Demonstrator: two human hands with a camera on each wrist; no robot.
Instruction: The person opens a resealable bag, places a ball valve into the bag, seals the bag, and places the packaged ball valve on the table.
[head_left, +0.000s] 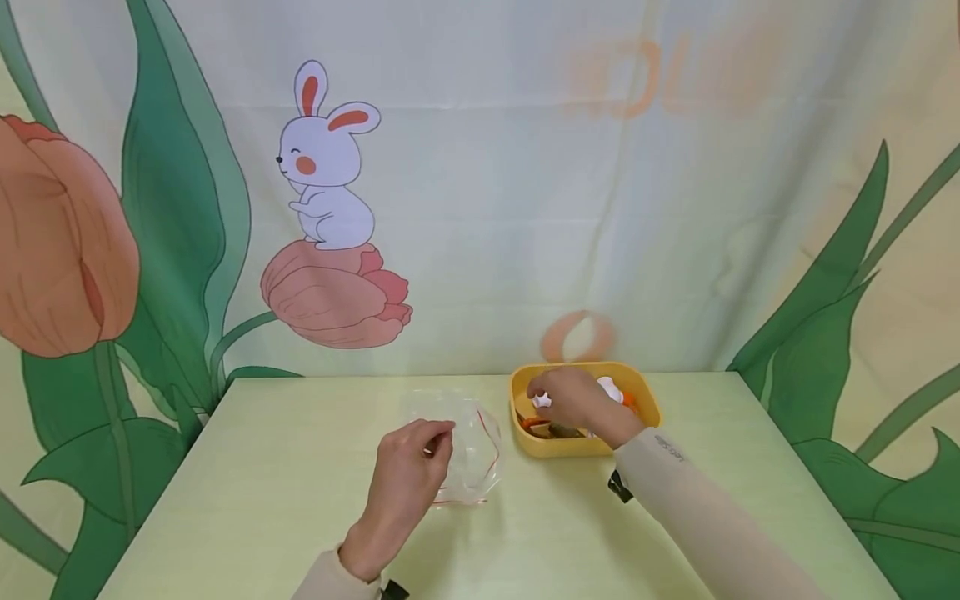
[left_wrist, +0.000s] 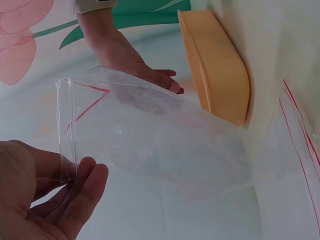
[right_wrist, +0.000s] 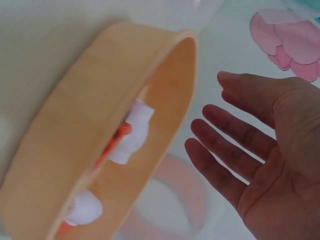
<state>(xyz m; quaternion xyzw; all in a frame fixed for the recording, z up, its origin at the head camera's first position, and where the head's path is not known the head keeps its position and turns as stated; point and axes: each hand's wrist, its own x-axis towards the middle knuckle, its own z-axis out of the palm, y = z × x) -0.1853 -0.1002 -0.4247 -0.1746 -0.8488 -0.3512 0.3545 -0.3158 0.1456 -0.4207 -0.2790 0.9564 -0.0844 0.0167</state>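
Observation:
My left hand [head_left: 405,475] pinches the top edge of a clear zip bag [left_wrist: 155,140] with a red line along its seal. The bag hangs down from the thumb and fingertips in the left wrist view. My right hand [head_left: 573,398] is over the yellow bin [head_left: 566,448], its fingers [right_wrist: 227,127] spread and relaxed with nothing between them. Inside the bin lie a white piece [right_wrist: 134,132], an orange piece [right_wrist: 112,145] and a rounded white object [right_wrist: 85,207]. Their exact kinds are unclear, and the hand hides part of the contents in the head view.
More clear plastic with red seal lines [left_wrist: 292,130] lies on the pale green table [head_left: 247,475], left of the bin. A printed cloth with a rabbit [head_left: 330,179] and tulips hangs behind the table's back edge.

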